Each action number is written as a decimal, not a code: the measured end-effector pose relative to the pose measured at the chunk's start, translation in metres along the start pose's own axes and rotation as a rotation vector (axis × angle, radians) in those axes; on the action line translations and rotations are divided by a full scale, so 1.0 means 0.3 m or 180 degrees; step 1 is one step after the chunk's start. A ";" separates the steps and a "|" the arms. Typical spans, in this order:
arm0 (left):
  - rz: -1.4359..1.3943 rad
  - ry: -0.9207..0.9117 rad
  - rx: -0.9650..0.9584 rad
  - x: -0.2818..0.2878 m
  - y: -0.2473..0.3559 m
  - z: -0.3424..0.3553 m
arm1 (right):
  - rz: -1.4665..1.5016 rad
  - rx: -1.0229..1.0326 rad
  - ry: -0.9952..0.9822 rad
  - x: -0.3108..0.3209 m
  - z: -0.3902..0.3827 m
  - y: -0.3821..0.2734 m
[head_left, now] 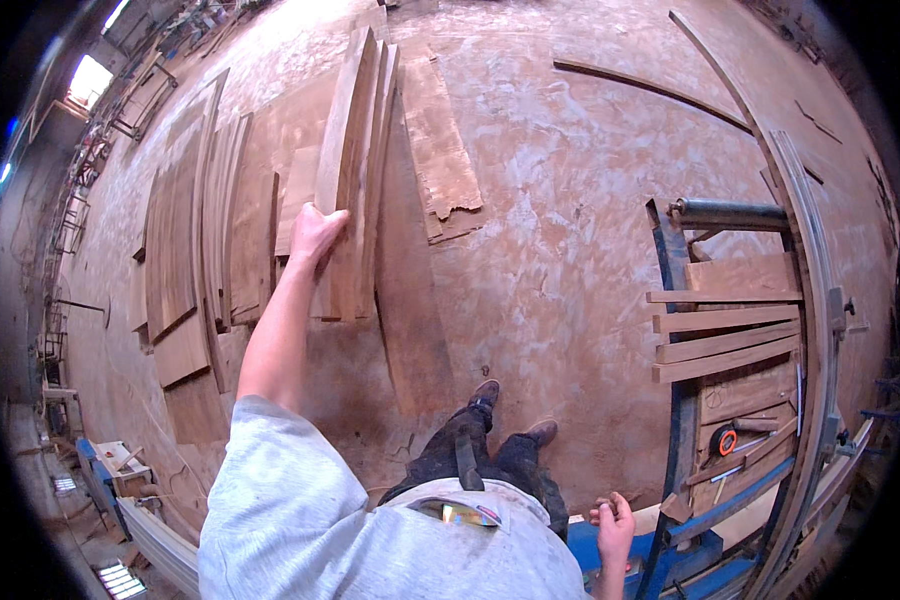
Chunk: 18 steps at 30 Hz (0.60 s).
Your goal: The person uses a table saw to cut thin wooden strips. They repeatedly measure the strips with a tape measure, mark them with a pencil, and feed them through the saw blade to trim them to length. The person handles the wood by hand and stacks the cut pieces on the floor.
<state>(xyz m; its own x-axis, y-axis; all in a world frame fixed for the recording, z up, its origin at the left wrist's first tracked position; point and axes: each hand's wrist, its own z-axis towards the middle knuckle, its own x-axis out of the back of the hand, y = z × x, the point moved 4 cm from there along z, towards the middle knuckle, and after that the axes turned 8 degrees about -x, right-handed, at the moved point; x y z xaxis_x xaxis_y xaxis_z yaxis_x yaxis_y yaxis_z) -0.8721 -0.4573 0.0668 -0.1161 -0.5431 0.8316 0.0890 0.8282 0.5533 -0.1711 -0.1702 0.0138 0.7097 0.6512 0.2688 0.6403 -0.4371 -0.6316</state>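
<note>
My left arm reaches forward, and my left hand [317, 232] is closed around the left edge of a long wooden plank [342, 120]. The plank lies lengthwise, pointing away from me, with several similar planks [378, 170] side by side against its right. Low on the right, my right hand [613, 522] hangs beside a blue-framed stand [692, 555]. Its fingers are loosely curled and a little apart, with nothing visible in them.
More boards [175, 255] lie stacked on the left. A wide flat board [415, 340] and a ragged-ended sheet [442, 150] lie on the floor. At right, a roller [732, 214] and several wooden strips [727, 338] sit on the stand, near an orange-and-black tape measure [724, 440].
</note>
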 end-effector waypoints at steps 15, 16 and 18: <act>0.0796 0.0112 0.0330 0.022 0.029 -0.170 | -0.0090 -0.0233 0.0282 0.145 0.028 0.058; 0.0919 0.0113 0.0323 0.024 0.046 -0.180 | -0.0121 -0.0232 0.0271 0.140 0.028 0.076; 0.0952 -0.0022 0.0334 0.005 0.026 -0.178 | -0.0191 -0.0226 0.0255 0.128 0.028 0.094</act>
<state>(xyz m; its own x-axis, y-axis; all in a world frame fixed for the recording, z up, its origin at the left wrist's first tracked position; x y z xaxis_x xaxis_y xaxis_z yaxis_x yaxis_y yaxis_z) -0.8189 -0.4590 0.0751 -0.1068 -0.2726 0.9562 0.0176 0.9610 0.2760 -0.1281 -0.1523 0.0002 0.6889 0.6271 0.3636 0.6995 -0.4434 -0.5605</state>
